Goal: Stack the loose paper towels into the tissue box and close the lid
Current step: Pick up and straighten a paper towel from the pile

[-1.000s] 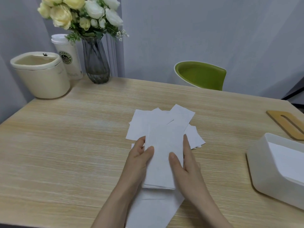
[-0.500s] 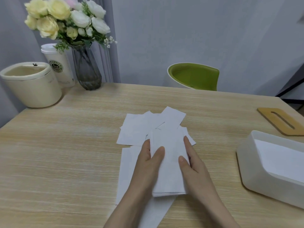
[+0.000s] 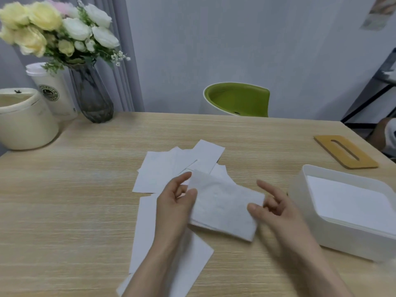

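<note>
1. Head view, table (image 3: 64,211) of pale wood: task items at centre and right, bystanders at far left.
2. Stack of paper towels (image 3: 225,207): a small squared bundle, lifted clear of the sheets beneath, tilted with its right end lower and nearer.
3. Left hand (image 3: 174,205): grips the left end of the stack, thumb on top, fingers curled below.
4. Right hand (image 3: 276,213): holds the right end, thumb pressed on the top sheet; index finger extended, other fingers curled behind the edge.
5. Loose paper towels (image 3: 162,172): several overlapping sheets fanned out on the table beyond the hands, more lying under the left forearm at the near edge.
6. Tissue box (image 3: 317,228): white, open, at right just beside the right hand; white sheets already lie inside.
7. Lid (image 3: 345,151): wooden, slotted, flat on the table at far right, well apart from the box.
8. Bystanders: vase of flowers (image 3: 90,97), paper cup (image 3: 53,93), cream bin (image 3: 23,123), green chair (image 3: 237,99) beyond the table.
9. Risks, judged: the grip is light at both ends, so the middle may sag and sheets slide or fan out during transfer; a tilted entry could catch the box rim and crumple edges; the forearm may drag the near sheets off the table.
</note>
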A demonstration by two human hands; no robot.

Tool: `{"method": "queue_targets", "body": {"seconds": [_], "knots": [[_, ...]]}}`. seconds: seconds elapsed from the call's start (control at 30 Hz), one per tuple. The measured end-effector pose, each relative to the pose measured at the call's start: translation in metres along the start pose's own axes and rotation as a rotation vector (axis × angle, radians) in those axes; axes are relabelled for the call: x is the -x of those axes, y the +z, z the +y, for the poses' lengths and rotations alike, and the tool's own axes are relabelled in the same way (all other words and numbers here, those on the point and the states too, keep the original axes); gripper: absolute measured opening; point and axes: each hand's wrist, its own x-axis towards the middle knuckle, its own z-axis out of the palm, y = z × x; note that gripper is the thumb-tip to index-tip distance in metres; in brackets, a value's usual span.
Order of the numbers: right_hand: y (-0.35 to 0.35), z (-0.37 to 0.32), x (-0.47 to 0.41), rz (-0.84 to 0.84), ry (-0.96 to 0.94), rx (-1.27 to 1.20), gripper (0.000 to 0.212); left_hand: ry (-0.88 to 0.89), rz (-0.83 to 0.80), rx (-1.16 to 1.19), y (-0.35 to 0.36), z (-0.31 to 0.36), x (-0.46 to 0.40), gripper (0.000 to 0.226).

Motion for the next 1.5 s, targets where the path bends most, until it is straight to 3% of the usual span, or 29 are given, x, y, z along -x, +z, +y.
{"method": "queue_targets", "body": {"seconds": [0.1, 0.2, 0.3, 0.43, 0.67, 0.87, 1.13, 1.5], "knots": [[0.002, 0.007, 0.005, 0.017, 0.032, -0.156, 0.035, 0.087, 0.043, 0.128, 0.006, 0.002, 0.003, 0.040], [0.005, 0.008, 0.007, 0.080, -0.055, -0.131, 0.021, 0.131, -0.065, 0.126, 0.010, 0.002, 0.006, 0.048], [0.005, 0.009, 0.007, 0.142, -0.154, -0.033, 0.023, 0.111, -0.149, 0.021, 0.009, -0.001, 0.007, 0.050], [0.008, 0.020, 0.013, 0.105, -0.125, -0.046, 0.030, 0.007, -0.256, -0.028, 0.008, -0.009, 0.010, 0.055], [0.009, 0.028, 0.016, 0.125, -0.148, 0.030, 0.029, 0.021, -0.336, -0.095, 0.017, -0.018, 0.012, 0.045], [0.007, 0.028, 0.017, 0.180, -0.210, 0.144, 0.021, 0.045, -0.327, -0.075, 0.023, -0.017, 0.014, 0.040], [0.009, 0.027, 0.022, 0.199, -0.174, -0.056, 0.027, 0.044, -0.303, -0.029, 0.021, -0.010, 0.016, 0.039], [0.005, 0.034, 0.020, 0.169, -0.174, -0.038, 0.022, 0.034, -0.249, 0.006, 0.037, -0.010, 0.015, 0.026]]}}
